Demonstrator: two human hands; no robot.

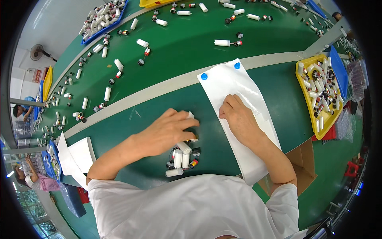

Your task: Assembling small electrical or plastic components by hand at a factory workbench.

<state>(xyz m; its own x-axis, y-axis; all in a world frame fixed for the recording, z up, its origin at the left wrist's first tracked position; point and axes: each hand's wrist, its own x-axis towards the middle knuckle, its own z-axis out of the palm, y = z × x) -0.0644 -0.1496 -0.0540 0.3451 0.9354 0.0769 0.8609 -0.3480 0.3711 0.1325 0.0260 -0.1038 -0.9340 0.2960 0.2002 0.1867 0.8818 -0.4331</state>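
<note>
My left hand [172, 129] is curled above a small pile of parts on the green bench, its fingers bent round a white cylindrical part [191, 115] that shows only at the fingertips. Just below, the pile holds several white cylinders [178, 159], black caps [196, 151] and a small red-and-gold piece [193, 163]. On a long white sheet [238, 89], my right hand [238, 119] is closed, thumb against bent fingers. Whatever it pinches, if anything, is hidden. Two blue pins [204, 76] sit at the sheet's far corners.
Beyond a pale rail [159, 88], cylinders and small parts lie scattered over a green surface [179, 47]. A yellow tray [332, 123] of parts is at right, a blue tray [119, 18] at far left. White sheets [81, 153] lie by my left elbow; a cardboard box [304, 159] stands lower right.
</note>
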